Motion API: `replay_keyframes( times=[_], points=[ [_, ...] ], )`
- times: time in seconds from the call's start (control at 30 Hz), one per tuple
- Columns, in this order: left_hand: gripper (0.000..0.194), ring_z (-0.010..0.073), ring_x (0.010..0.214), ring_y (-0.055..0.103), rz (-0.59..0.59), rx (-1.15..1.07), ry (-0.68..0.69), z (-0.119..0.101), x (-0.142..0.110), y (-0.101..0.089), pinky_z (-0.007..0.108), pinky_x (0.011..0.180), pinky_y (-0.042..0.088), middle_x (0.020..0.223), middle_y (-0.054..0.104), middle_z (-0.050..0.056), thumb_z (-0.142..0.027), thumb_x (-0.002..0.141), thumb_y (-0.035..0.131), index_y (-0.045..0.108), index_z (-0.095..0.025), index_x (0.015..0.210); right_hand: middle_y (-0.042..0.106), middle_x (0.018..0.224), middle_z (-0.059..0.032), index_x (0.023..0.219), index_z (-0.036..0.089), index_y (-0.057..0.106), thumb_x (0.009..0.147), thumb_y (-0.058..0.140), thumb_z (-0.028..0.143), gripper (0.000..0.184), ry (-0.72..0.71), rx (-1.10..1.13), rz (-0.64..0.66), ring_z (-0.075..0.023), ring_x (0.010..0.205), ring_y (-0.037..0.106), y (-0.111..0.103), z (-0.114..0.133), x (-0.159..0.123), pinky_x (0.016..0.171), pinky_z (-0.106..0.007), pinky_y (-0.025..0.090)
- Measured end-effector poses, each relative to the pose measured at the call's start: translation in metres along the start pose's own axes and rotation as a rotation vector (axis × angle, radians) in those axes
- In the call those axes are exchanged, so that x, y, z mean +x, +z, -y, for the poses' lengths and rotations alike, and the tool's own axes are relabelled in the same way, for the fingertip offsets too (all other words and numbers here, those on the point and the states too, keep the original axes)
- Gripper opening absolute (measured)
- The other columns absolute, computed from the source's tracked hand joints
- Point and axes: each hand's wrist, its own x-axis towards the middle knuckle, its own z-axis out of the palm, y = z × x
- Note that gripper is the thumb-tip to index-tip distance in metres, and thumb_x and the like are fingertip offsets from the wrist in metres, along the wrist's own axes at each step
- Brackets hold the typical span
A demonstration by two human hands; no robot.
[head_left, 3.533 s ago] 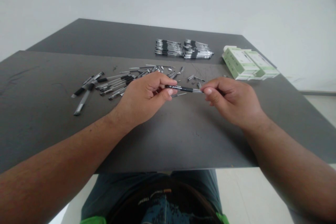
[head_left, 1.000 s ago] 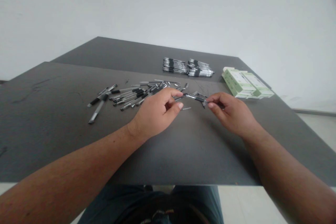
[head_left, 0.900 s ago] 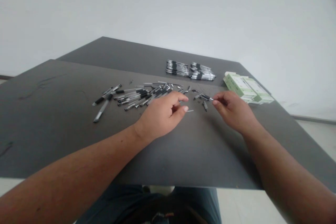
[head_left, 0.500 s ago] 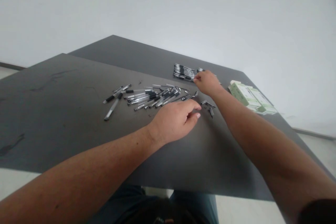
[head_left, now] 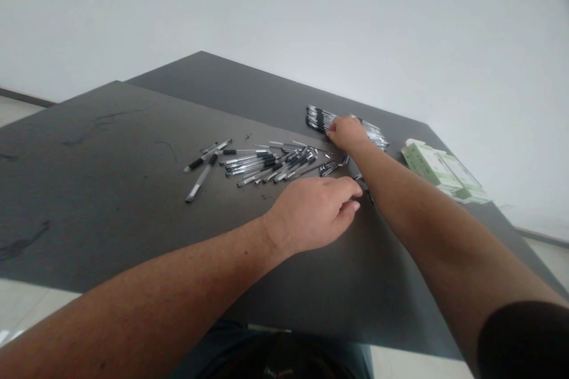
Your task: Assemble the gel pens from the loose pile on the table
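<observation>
My right hand (head_left: 348, 132) is stretched out to the far side, its fingers pinched at the near edge of a row of assembled pens (head_left: 318, 118). A pen appears to be in the pinch, mostly hidden by the hand and the row. Another bundle of pens (head_left: 376, 135) lies just beyond, partly behind this hand. My left hand (head_left: 317, 213) hovers over the near part of the table with nothing in it, thumb and index finger slightly apart. Behind it lies a loose heap of pen barrels (head_left: 253, 163) with dark grips, along with thin refills and small caps (head_left: 329, 167).
Two green-and-white boxes (head_left: 438, 169) stand on the right of the dark table (head_left: 146, 207). Several separate pens (head_left: 202, 177) lie left of the heap. A few small parts are partly covered by my right forearm. A white wall rises behind the table.
My right hand has left my left hand and carried the black-gripped pen out to the far row. My left hand has let go of the pen. The view has turned to the right.
</observation>
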Motion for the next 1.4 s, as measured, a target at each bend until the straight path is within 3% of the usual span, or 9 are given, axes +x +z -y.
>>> replay_keyframes(
  times=[0.17, 0.33, 0.57, 0.73, 0.87, 1.1, 1.4],
  points=[
    [0.02, 0.0261, 0.101, 0.081, 0.013, 0.015, 0.011, 0.002, -0.001, 0.001, 0.042, 0.091, 0.061, 0.113, 0.085, 0.007, -0.023, 0.105, 0.058, 0.074, -0.019, 0.117, 0.076, 0.136, -0.023, 0.117, 0.018, 0.085, 0.098, 0.072, 0.033, 0.027, -0.01, 0.024, -0.03, -0.0385, 0.127, 0.065, -0.002, 0.0, -0.004, 0.112, -0.054, 0.051],
    [0.021, 0.0255, 0.1, 0.08, 0.029, 0.037, 0.015, 0.004, 0.0, 0.002, 0.041, 0.089, 0.059, 0.111, 0.085, 0.006, -0.023, 0.104, 0.058, 0.075, -0.02, 0.116, 0.08, 0.123, -0.0198, 0.117, 0.016, 0.084, 0.1, 0.066, 0.033, 0.029, -0.054, 0.067, -0.105, -0.0348, 0.119, 0.068, -0.024, -0.016, -0.028, 0.112, -0.049, 0.051],
    [0.019, 0.0242, 0.094, 0.079, 0.012, 0.06, 0.024, 0.007, 0.001, 0.002, 0.038, 0.083, 0.056, 0.104, 0.085, 0.005, -0.024, 0.103, 0.06, 0.077, -0.02, 0.111, 0.082, 0.11, -0.0146, 0.109, 0.021, 0.084, 0.098, 0.065, 0.034, 0.026, -0.041, 0.14, -0.215, -0.0331, 0.108, 0.071, -0.068, -0.07, -0.114, 0.1, -0.047, 0.056],
    [0.019, 0.0224, 0.092, 0.078, 0.022, 0.057, 0.003, 0.01, 0.001, 0.003, 0.036, 0.081, 0.055, 0.103, 0.085, 0.004, -0.024, 0.102, 0.061, 0.077, -0.021, 0.111, 0.082, 0.098, -0.0101, 0.106, 0.023, 0.084, 0.092, 0.068, 0.039, 0.027, 0.081, 0.255, -0.232, -0.0291, 0.085, 0.073, -0.083, -0.103, -0.175, 0.083, -0.045, 0.058],
    [0.018, 0.0193, 0.085, 0.077, 0.029, 0.055, -0.01, 0.01, 0.001, 0.001, 0.032, 0.076, 0.053, 0.096, 0.083, 0.002, -0.024, 0.101, 0.062, 0.077, -0.022, 0.11, 0.081, 0.09, -0.0093, 0.107, 0.023, 0.085, 0.091, 0.069, 0.043, 0.03, 0.143, 0.299, -0.237, -0.0282, 0.078, 0.071, -0.08, -0.111, -0.197, 0.077, -0.044, 0.057],
    [0.022, 0.0191, 0.084, 0.078, 0.02, 0.107, 0.023, 0.013, 0.001, -0.003, 0.032, 0.077, 0.053, 0.099, 0.085, 0.003, -0.028, 0.102, 0.059, 0.078, -0.021, 0.108, 0.084, 0.106, -0.0122, 0.118, 0.021, 0.084, 0.094, 0.064, 0.037, 0.034, 0.245, 0.168, -0.227, -0.032, 0.096, 0.076, -0.061, -0.14, -0.207, 0.089, -0.045, 0.058],
    [0.028, 0.0212, 0.091, 0.081, 0.106, 0.209, 0.003, 0.009, 0.002, -0.008, 0.033, 0.079, 0.054, 0.105, 0.087, 0.004, -0.033, 0.103, 0.055, 0.08, -0.023, 0.111, 0.085, 0.109, -0.0121, 0.112, 0.024, 0.087, 0.091, 0.071, 0.036, 0.029, 0.297, 0.003, -0.013, -0.0342, 0.1, 0.077, -0.059, -0.174, -0.214, 0.089, -0.045, 0.057]
  ],
)
